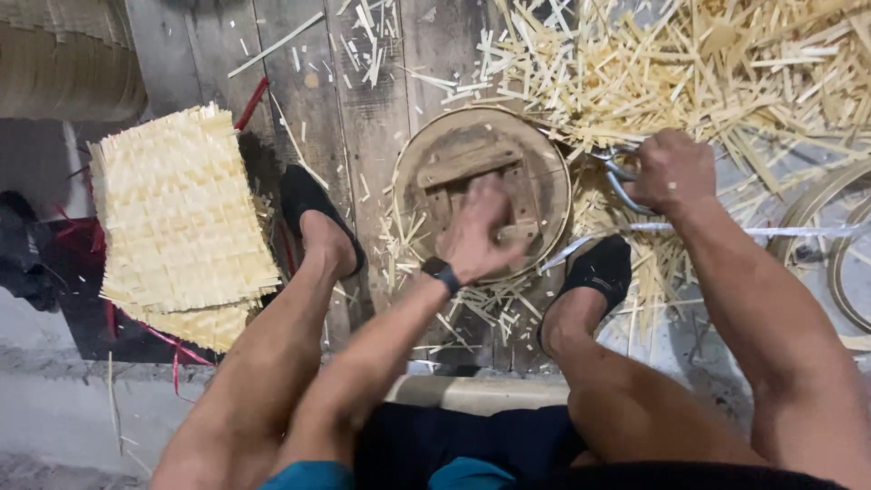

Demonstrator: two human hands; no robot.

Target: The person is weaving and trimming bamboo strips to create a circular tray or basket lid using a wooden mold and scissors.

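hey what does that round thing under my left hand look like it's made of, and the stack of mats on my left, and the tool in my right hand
Round form: apparently wood, bare and worn, with visible grain and nailed cross slats, pale strip rim.
Stack of woven mats: thin pale-yellow strips, likely bamboo or similar, plaited in a checker weave, frayed ends.
Tool in the right hand: looks like grey metal, dull sheen, looped handles like shears.
The left hand is blurred.

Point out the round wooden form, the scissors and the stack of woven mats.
round wooden form [535, 172], head view, right part of its face
scissors [620, 178], head view, metal handle loop beside the right hand
stack of woven mats [177, 218], head view, middle of top mat
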